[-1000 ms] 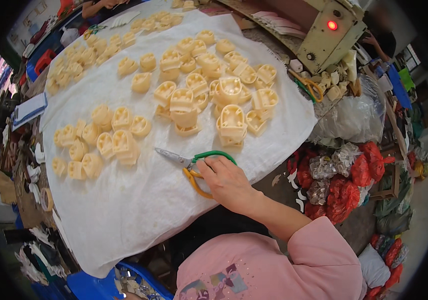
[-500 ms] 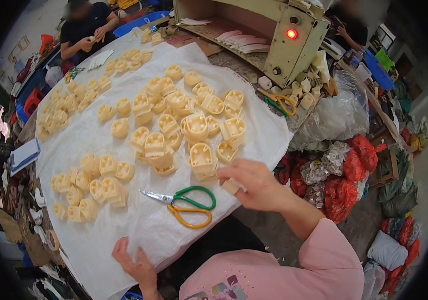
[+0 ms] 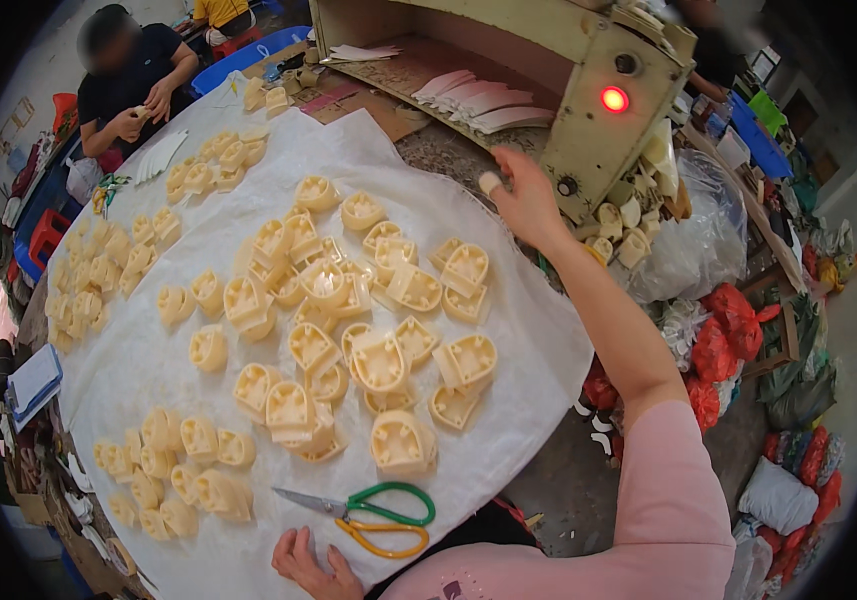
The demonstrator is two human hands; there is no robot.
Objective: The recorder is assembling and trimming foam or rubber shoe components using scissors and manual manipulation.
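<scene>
While the left hand (image 3: 316, 567) rests on the white cloth (image 3: 518, 415) at its near edge, fingers loosely spread and nothing seen in its grasp, the right hand (image 3: 528, 200) is stretched over the cloth's far right side, just before the machine (image 3: 593, 135). Its fingers are partly bent and apart; a small pale bit (image 3: 490, 183) shows at a digit's tip, and whether it is held or worn one cannot tell.

The scissors (image 3: 344, 511) lie on the cloth just beyond the left hand, blades pointing left, the green loop farther from the person than the yellow one. Beyond them, hollow cream pieces (image 3: 381, 362) crowd the middle of the cloth, some stacked; a smaller group sits to the left, with more toward the far left.

A red light (image 3: 614, 99) glows on the machine, and white strips (image 3: 488, 108) lie in its opening. At far left, a co-worker (image 3: 133, 85) has both hands together around something small.
</scene>
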